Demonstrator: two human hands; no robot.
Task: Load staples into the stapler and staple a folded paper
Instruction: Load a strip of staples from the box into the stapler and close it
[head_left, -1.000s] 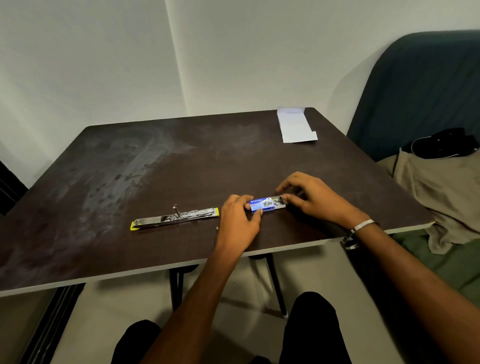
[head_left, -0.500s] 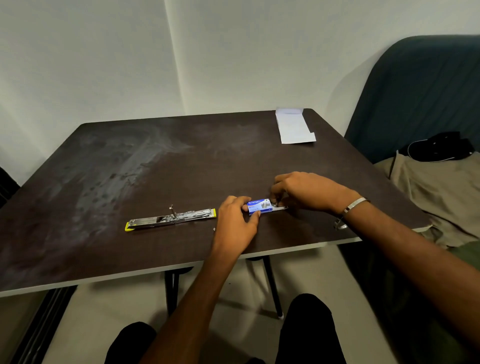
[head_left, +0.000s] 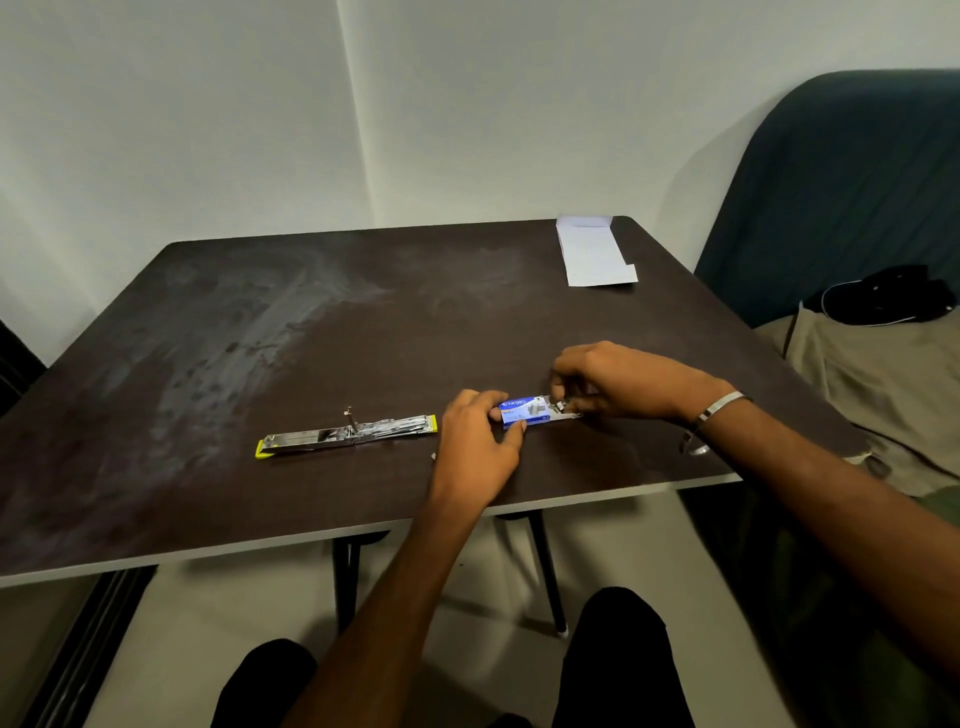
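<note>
Left hand (head_left: 475, 447) rests on the dark table (head_left: 208, 499), thumb and fingers curled round the near end of a small blue staple box (head_left: 522, 411), pinning it in place. Right hand (head_left: 618, 382), just beyond the box's far end, has its fingertips bunched at the pulled-out inner tray (head_left: 563, 410), pinching there; what they grip is too small to make out. Stapler (head_left: 347, 435), opened out flat with yellow ends, lies just left of the left hand. Folded white paper (head_left: 595, 254) lies well beyond the right hand, at the table's far edge.
</note>
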